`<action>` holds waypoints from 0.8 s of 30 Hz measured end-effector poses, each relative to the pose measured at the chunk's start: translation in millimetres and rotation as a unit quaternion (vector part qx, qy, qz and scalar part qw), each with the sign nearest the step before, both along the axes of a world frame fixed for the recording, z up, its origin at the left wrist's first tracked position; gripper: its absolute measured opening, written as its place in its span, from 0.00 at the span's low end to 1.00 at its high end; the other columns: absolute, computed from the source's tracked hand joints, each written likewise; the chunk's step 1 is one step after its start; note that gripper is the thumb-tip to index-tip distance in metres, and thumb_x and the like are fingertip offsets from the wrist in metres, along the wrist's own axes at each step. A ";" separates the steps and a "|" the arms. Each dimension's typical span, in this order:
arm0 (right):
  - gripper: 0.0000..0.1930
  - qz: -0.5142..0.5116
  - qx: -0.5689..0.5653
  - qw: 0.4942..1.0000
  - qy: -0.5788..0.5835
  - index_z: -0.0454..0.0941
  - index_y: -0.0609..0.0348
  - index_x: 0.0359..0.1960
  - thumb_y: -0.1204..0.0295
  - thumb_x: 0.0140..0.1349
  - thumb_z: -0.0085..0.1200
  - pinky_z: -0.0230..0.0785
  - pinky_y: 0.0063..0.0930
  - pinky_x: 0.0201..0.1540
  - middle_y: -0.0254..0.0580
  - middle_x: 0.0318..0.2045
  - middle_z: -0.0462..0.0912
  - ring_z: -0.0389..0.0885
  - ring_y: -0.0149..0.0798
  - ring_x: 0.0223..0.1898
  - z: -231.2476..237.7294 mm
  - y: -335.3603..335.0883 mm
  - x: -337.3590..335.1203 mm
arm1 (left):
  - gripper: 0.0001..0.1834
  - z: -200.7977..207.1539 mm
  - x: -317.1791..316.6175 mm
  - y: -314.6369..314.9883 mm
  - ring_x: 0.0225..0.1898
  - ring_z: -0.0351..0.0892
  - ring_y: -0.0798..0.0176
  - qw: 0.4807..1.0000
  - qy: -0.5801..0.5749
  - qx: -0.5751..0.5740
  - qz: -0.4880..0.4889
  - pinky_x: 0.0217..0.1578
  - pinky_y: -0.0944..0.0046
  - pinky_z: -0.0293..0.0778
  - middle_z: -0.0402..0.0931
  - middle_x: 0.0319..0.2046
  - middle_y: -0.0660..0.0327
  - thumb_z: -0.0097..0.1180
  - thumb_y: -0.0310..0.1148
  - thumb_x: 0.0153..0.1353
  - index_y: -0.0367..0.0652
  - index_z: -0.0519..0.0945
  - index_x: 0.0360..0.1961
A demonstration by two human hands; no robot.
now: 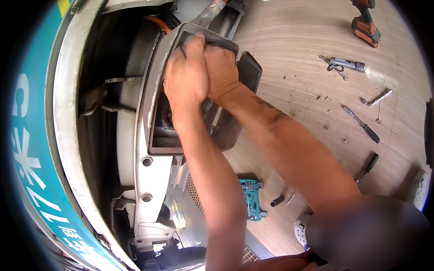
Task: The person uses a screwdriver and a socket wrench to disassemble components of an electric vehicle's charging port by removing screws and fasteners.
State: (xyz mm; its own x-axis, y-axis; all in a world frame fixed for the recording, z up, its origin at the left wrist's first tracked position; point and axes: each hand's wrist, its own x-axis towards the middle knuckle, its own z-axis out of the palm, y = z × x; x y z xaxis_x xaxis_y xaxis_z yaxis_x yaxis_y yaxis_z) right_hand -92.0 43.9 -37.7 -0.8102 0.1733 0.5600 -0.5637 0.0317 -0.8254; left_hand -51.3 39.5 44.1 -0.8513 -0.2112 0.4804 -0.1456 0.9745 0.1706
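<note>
Both my hands reach into an open-fronted dark metal box fixed to a white vehicle frame. My left hand is closed, its thumb lying along the top and its fingers curled down into the box. Pressed against it on the right, my right hand makes a fist near the box's upper edge. Whatever the fingers grip is hidden by the hands. Just beyond the box, a wrapped pipe runs away at the top. Below the box, the white frame plate has round holes.
A teal vehicle panel curves along the left. On the tiled floor lie a cordless drill, a lit flashlight, a wrench, an L-shaped socket wrench, a ratchet, a black socket and a teal tool case.
</note>
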 end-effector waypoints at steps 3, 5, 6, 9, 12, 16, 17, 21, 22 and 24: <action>0.06 -0.047 0.015 0.998 0.036 0.81 0.60 0.28 0.72 0.53 0.54 0.75 0.44 0.39 0.50 0.29 0.84 0.84 0.52 0.33 -2.1 -3.4 -0.4 | 0.33 1.2 2.5 0.5 0.47 0.74 0.53 0.999 -0.005 0.041 -0.017 0.53 0.60 0.64 0.79 0.44 0.44 0.46 0.55 0.63 0.29 0.79 0.46; 0.06 -0.051 0.014 0.998 0.045 0.80 0.60 0.29 0.72 0.53 0.54 0.75 0.43 0.40 0.49 0.29 0.84 0.84 0.52 0.33 -1.9 -3.1 -1.4 | 0.33 2.9 3.8 -1.5 0.46 0.74 0.52 0.998 -0.007 0.058 -0.029 0.53 0.60 0.64 0.79 0.44 0.44 0.47 0.55 0.63 0.29 0.79 0.45; 0.06 -0.052 0.013 0.997 0.051 0.80 0.60 0.29 0.72 0.54 0.53 0.74 0.43 0.40 0.49 0.29 0.84 0.84 0.51 0.33 -1.2 -2.6 -0.1 | 0.35 4.6 3.2 -5.9 0.54 0.71 0.46 0.997 -0.026 0.064 -0.030 0.57 0.56 0.61 0.76 0.49 0.41 0.43 0.57 0.62 0.31 0.78 0.50; 0.07 -0.056 0.002 0.996 0.062 0.80 0.60 0.31 0.71 0.54 0.53 0.74 0.44 0.39 0.48 0.29 0.84 0.84 0.50 0.32 -3.5 -7.4 -4.4 | 0.38 3.1 2.9 -5.3 0.61 0.67 0.39 0.997 -0.044 0.057 -0.022 0.62 0.52 0.59 0.73 0.55 0.39 0.41 0.59 0.61 0.34 0.77 0.54; 0.08 -0.092 0.045 0.994 0.046 0.80 0.59 0.32 0.70 0.54 0.53 0.74 0.43 0.38 0.46 0.29 0.84 0.85 0.49 0.33 -4.3 -9.7 -2.0 | 0.35 1.5 3.9 -5.0 0.45 0.74 0.48 0.999 -0.010 0.036 -0.029 0.52 0.58 0.65 0.79 0.42 0.40 0.46 0.57 0.63 0.27 0.79 0.44; 0.07 -0.089 0.029 0.994 0.062 0.79 0.62 0.32 0.72 0.54 0.52 0.75 0.44 0.38 0.51 0.30 0.83 0.83 0.54 0.33 -7.8 -3.8 -4.2 | 0.35 3.4 5.4 -7.3 0.46 0.75 0.50 0.999 -0.023 0.023 -0.027 0.52 0.59 0.65 0.79 0.42 0.41 0.46 0.56 0.63 0.27 0.78 0.45; 0.07 -0.089 0.029 0.994 0.064 0.79 0.62 0.32 0.72 0.54 0.52 0.75 0.44 0.38 0.51 0.30 0.83 0.83 0.54 0.33 -6.2 -2.0 -2.9 | 0.37 6.7 7.1 -10.5 0.52 0.73 0.45 0.995 -0.051 0.069 -0.054 0.56 0.56 0.63 0.77 0.47 0.39 0.45 0.58 0.62 0.28 0.77 0.49; 0.06 -0.050 -0.046 0.995 0.072 0.79 0.63 0.31 0.74 0.53 0.53 0.75 0.47 0.40 0.55 0.31 0.83 0.83 0.57 0.34 -6.1 0.3 -3.5 | 0.38 8.1 7.6 -21.2 0.57 0.71 0.40 0.981 -0.059 0.113 -0.147 0.59 0.55 0.62 0.75 0.51 0.37 0.45 0.59 0.60 0.29 0.77 0.51; 0.06 -0.051 -0.047 0.995 0.074 0.79 0.63 0.31 0.74 0.53 0.54 0.75 0.47 0.41 0.55 0.31 0.82 0.83 0.57 0.35 -6.8 -1.0 -4.9 | 0.38 8.4 8.4 -23.3 0.57 0.71 0.40 0.981 -0.056 0.112 -0.148 0.59 0.55 0.62 0.75 0.51 0.37 0.45 0.59 0.60 0.29 0.77 0.51; 0.06 -0.050 -0.048 0.995 0.073 0.79 0.63 0.30 0.74 0.52 0.54 0.74 0.47 0.41 0.55 0.31 0.82 0.82 0.57 0.34 -6.7 -0.8 -4.3 | 0.28 8.4 11.2 -19.7 0.46 0.74 0.59 0.978 -0.066 0.128 -0.149 0.53 0.63 0.64 0.79 0.44 0.50 0.49 0.49 0.64 0.29 0.79 0.45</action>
